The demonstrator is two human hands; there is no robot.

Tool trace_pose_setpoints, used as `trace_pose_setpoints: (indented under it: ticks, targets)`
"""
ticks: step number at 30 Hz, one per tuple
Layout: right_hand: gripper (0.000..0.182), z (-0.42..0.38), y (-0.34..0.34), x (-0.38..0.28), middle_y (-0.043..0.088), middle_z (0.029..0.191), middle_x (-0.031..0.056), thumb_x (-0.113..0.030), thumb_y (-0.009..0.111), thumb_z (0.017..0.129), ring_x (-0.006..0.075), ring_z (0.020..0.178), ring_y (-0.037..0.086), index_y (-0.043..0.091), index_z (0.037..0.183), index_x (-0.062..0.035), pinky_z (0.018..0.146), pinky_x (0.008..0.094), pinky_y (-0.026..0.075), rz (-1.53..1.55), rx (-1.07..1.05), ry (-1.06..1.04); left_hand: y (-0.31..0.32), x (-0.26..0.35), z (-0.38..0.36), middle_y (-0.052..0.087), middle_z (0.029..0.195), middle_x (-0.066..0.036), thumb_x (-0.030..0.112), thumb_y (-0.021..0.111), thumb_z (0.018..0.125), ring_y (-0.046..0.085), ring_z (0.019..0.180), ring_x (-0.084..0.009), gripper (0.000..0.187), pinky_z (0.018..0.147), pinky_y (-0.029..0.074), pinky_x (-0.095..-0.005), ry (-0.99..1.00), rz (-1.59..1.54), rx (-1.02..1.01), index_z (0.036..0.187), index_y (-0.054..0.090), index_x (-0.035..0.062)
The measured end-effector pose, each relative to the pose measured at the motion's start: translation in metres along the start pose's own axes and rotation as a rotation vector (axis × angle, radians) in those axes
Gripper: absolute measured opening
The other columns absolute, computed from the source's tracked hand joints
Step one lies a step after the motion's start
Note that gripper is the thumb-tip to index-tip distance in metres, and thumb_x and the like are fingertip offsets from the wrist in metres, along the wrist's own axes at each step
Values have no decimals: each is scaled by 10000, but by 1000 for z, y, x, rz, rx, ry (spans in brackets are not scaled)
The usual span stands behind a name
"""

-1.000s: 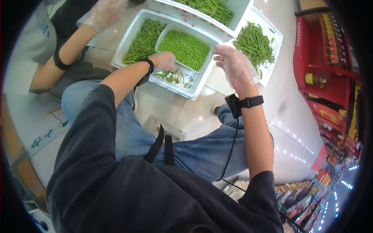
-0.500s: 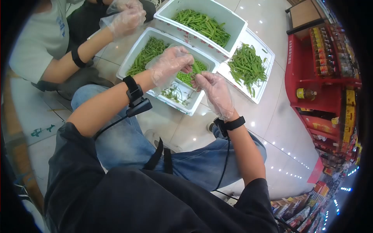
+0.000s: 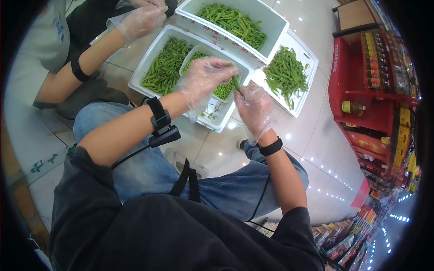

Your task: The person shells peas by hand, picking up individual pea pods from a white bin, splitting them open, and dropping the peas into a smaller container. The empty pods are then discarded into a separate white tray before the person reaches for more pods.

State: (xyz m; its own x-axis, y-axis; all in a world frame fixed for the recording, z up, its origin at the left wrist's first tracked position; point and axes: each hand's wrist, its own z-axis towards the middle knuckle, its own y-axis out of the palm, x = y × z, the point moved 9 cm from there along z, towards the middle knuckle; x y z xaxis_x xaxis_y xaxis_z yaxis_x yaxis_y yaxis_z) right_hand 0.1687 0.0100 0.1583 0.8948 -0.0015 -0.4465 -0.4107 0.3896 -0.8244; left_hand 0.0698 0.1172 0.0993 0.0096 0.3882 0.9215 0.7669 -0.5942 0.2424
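A green pea pod (image 3: 235, 81) stands between my two gloved hands. The fingers of my left hand (image 3: 203, 79) pinch its upper end, and my right hand (image 3: 254, 106) grips the lower end. Both hands wear clear plastic gloves. Behind and below my left hand lies a white foam box (image 3: 135, 81) with a heap of pods (image 3: 166, 67) in its left part. Inside that box sits a small tub of shelled peas (image 3: 222, 91), partly hidden by my left hand. Some bits of pod and stem (image 3: 209, 113) lie near the box's front edge.
A second foam box (image 3: 275, 27) full of pods (image 3: 233, 25) stands behind. To its right, a foam lid (image 3: 302, 97) carries more pods (image 3: 285, 74). A co-worker's gloved hand (image 3: 143, 21) is at upper left. Red shelves (image 3: 339, 90) with bottles stand at right.
Both my hands have shifted slightly right, with the pod still between them. The pod now shows more of its length. The co-worker's hands have moved a little up and left in view.
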Motion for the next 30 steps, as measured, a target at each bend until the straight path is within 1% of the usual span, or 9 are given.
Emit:
trace_pose_setpoints:
  ticks: [4,6,10,12,16,18,23,28,30]
  targets:
    - [93,-2,7,-3,635,768,122,-111,744,807,321,746,634,673,810,-50,670,421,522,71,1,-10,-5,2,-3,706,1077,-85,143,747,899,667,915,-127,301,850,545,-245,25,19,1,1138,693,-32]
    - [101,-4,7,-5,635,766,121,-113,753,799,321,741,635,675,805,-49,665,419,522,99,6,-6,-4,9,-8,705,1090,-75,134,753,889,655,940,-117,266,860,524,-245,82,103,-8,1103,720,-20]
    - [114,-7,11,-2,633,752,120,-121,764,790,321,718,637,684,803,-41,641,418,518,170,-39,57,-2,16,-14,710,1083,-72,134,756,883,640,980,-117,242,893,502,-250,119,126,-31,1080,738,-6]
    - [115,-8,10,-2,633,748,121,-121,765,790,321,711,637,686,806,-38,635,416,516,191,-41,71,-3,18,-14,738,991,-83,231,801,845,647,921,-121,292,841,510,-259,202,116,-28,1034,762,11]
    - [107,-8,7,-1,635,747,123,-112,763,790,318,708,637,688,806,-36,633,413,512,213,-53,84,-1,22,-16,736,979,-86,251,793,852,647,911,-121,301,834,504,-259,221,127,-34,1030,763,10]
    - [104,-8,7,1,635,747,123,-109,762,790,318,707,637,688,803,-37,631,412,511,255,-57,97,1,16,-15,711,1068,-63,129,760,880,636,977,-119,242,897,494,-249,143,86,-60,1085,739,1]
    - [120,-13,10,4,626,734,124,-106,775,772,317,690,630,674,771,-43,617,406,502,212,7,95,3,9,-10,717,1037,-67,128,770,871,645,966,-113,238,876,512,-244,115,187,-20,1068,732,-2]
    - [127,-14,13,6,619,714,121,-102,782,764,313,670,624,667,758,-51,601,407,495,215,-29,109,8,13,-10,724,1002,-73,123,782,859,654,955,-116,241,862,526,-254,189,108,-23,1054,723,-7]
    - [127,-13,15,8,617,709,120,-101,783,763,312,666,623,666,758,-51,597,408,493,237,-50,130,7,17,-13,728,996,-73,119,776,865,661,929,-120,230,850,532,-256,178,194,-28,1048,725,-10]
